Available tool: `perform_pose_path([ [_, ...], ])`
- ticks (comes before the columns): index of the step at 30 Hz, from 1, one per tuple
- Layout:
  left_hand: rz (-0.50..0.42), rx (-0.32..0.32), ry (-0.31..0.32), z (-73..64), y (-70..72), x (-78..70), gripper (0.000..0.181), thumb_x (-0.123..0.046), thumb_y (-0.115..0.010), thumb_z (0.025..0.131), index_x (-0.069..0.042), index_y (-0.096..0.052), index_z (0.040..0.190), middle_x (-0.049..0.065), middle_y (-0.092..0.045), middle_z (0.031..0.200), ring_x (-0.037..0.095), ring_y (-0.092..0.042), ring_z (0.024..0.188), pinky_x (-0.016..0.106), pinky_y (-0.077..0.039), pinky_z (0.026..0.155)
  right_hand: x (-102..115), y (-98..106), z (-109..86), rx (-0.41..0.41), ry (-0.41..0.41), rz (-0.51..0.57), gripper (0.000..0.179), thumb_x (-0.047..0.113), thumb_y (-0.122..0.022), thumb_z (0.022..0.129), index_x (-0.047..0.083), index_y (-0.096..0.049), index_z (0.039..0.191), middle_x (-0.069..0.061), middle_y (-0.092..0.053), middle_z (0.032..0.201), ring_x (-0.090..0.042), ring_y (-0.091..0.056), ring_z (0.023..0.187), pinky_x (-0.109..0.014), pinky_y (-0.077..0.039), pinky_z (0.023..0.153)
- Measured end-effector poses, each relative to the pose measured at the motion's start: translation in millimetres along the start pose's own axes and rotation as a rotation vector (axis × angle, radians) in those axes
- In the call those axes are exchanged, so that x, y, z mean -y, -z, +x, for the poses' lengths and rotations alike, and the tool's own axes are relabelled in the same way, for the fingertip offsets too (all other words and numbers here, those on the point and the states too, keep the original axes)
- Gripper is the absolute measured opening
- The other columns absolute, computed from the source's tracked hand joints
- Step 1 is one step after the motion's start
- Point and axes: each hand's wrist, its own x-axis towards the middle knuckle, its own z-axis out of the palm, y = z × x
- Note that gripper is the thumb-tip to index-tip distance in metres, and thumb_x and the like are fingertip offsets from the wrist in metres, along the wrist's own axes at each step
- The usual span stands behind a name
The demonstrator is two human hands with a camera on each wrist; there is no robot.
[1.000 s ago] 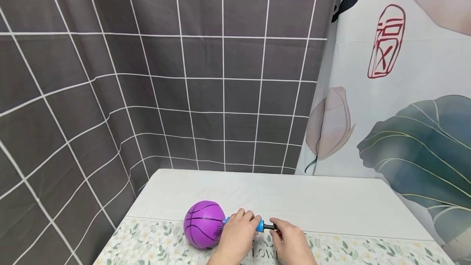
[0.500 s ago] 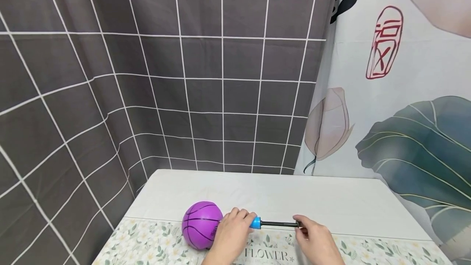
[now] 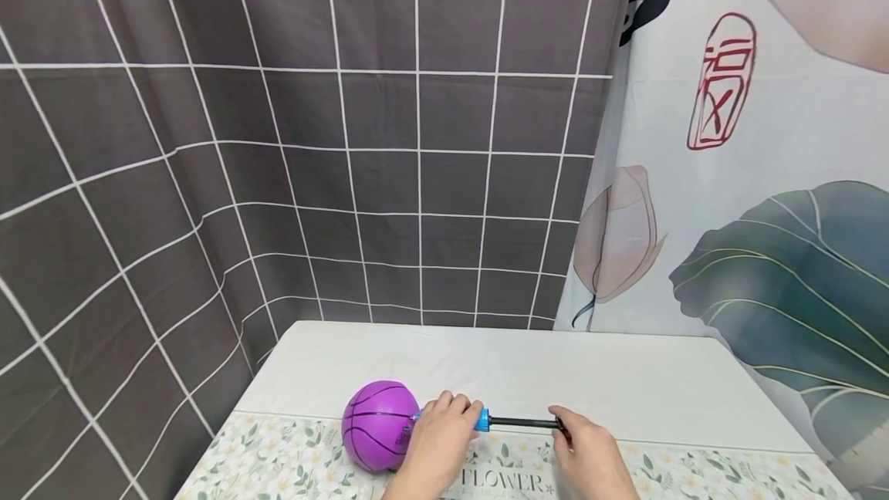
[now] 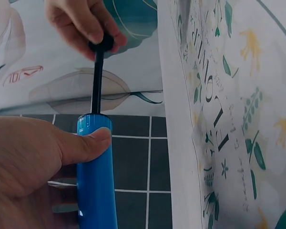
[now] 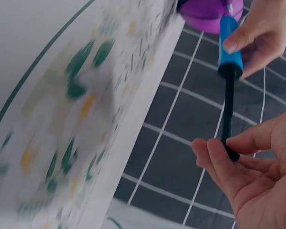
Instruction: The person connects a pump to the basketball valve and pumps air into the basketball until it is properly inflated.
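A purple ball [image 3: 378,427] with black basketball lines sits on the table at the left. Against its right side lies a hand pump with a blue barrel [image 4: 96,186], its far end toward the ball. My left hand [image 3: 439,438] grips the barrel, thumb along it near the collar. From the barrel a long stretch of black rod [image 3: 522,423] sticks out to the right. The fingers and thumb of my right hand [image 3: 590,450] pinch the black handle [image 5: 231,153] at the rod's end. In the right wrist view, the barrel points at the ball [image 5: 210,14].
The white table [image 3: 333,342] has a flower-printed cloth [image 3: 278,454] along its front, lettered "FLOWER". Behind and to the left hangs a dark grey curtain [image 3: 378,180] with white grid lines. A white leaf-printed curtain [image 3: 660,122] hangs at the right.
Over the second, my right hand has moved right, drawing the black rod well out of the barrel; in the last half second it has come slightly back left. My left hand keeps its grip.
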Motion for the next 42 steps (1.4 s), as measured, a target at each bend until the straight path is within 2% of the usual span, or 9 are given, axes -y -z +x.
perform_pose_path([
  [4, 0.012, 0.004, -0.011, 1.9, -0.1, -3.1, 0.037, -0.033, -0.076, 0.085, -0.018, -0.072, 0.119, -0.006, -0.065, 0.101, 0.012, -0.053, 0.09, 0.028, -0.05, 0.079, 13, -8, -1.9, -0.025, 0.042, 0.007, 0.03, 0.0, -0.069, 0.088, -0.006, -0.069, 0.117, -0.02, -0.074, 0.105, -0.031, -0.074, 0.092, -0.042, -0.061, 0.075],
  [8, 0.018, 0.004, -0.022, 4.0, -1.0, -6.0, 0.037, -0.033, -0.078, 0.084, -0.019, -0.072, 0.117, -0.007, -0.064, 0.1, 0.012, -0.053, 0.089, 0.027, -0.049, 0.077, 26, -16, -3.6, -0.033, 0.068, 0.034, 0.029, 0.0, -0.07, 0.088, -0.005, -0.07, 0.117, -0.018, -0.074, 0.103, -0.027, -0.074, 0.088, -0.038, -0.061, 0.072],
  [13, 0.009, -0.002, -0.047, 4.8, -2.6, -8.0, 0.035, -0.03, -0.08, 0.083, -0.018, -0.072, 0.116, -0.006, -0.064, 0.099, 0.011, -0.053, 0.088, 0.027, -0.049, 0.074, 36, -23, -2.8, 0.003, 0.132, 0.061, 0.03, 0.001, -0.072, 0.088, -0.003, -0.07, 0.118, -0.015, -0.074, 0.103, -0.023, -0.073, 0.085, -0.034, -0.061, 0.069],
  [17, -0.033, 0.002, -0.033, 1.3, -3.8, -5.5, 0.036, -0.033, -0.08, 0.083, -0.02, -0.073, 0.117, -0.008, -0.065, 0.1, 0.01, -0.053, 0.087, 0.026, -0.05, 0.075, 33, -23, -2.8, 0.052, 0.167, 0.109, 0.029, 0.003, -0.073, 0.088, 0.0, -0.071, 0.117, -0.011, -0.074, 0.101, -0.016, -0.071, 0.079, -0.026, -0.058, 0.065],
  [23, -0.095, 0.005, -0.019, -1.8, -4.8, 0.4, 0.038, -0.037, -0.08, 0.083, -0.023, -0.073, 0.117, -0.011, -0.067, 0.101, 0.007, -0.053, 0.087, 0.023, -0.049, 0.074, 22, -18, -3.2, 0.081, 0.136, 0.146, 0.027, 0.004, -0.074, 0.087, 0.005, -0.072, 0.114, -0.004, -0.074, 0.096, -0.008, -0.069, 0.072, -0.018, -0.055, 0.062],
  [28, -0.095, 0.007, 0.006, -2.2, -3.9, 3.8, 0.037, -0.035, -0.079, 0.084, -0.022, -0.072, 0.119, -0.009, -0.067, 0.103, 0.008, -0.055, 0.089, 0.023, -0.05, 0.075, 9, -9, -2.9, 0.043, 0.072, 0.11, 0.028, 0.003, -0.073, 0.086, 0.005, -0.072, 0.114, -0.003, -0.074, 0.094, -0.009, -0.068, 0.072, -0.022, -0.057, 0.063],
  [35, -0.11, 0.028, 0.034, -1.8, -2.9, 5.9, 0.038, -0.034, -0.077, 0.086, -0.022, -0.072, 0.121, -0.008, -0.068, 0.104, 0.009, -0.056, 0.092, 0.025, -0.051, 0.078, -11, 4, -2.2, 0.007, 0.025, 0.029, 0.03, 0.002, -0.071, 0.085, 0.0, -0.072, 0.115, -0.008, -0.075, 0.097, -0.011, -0.069, 0.074, -0.028, -0.058, 0.065],
  [42, -0.094, 0.024, 0.039, -3.4, -2.1, 7.0, 0.037, -0.034, -0.078, 0.084, -0.021, -0.072, 0.119, -0.008, -0.067, 0.102, 0.009, -0.054, 0.089, 0.025, -0.05, 0.076, -16, 4, -4.2, 0.013, 0.009, -0.001, 0.031, 0.002, -0.071, 0.086, -0.003, -0.071, 0.117, -0.009, -0.075, 0.096, -0.013, -0.068, 0.074, -0.031, -0.058, 0.065],
])
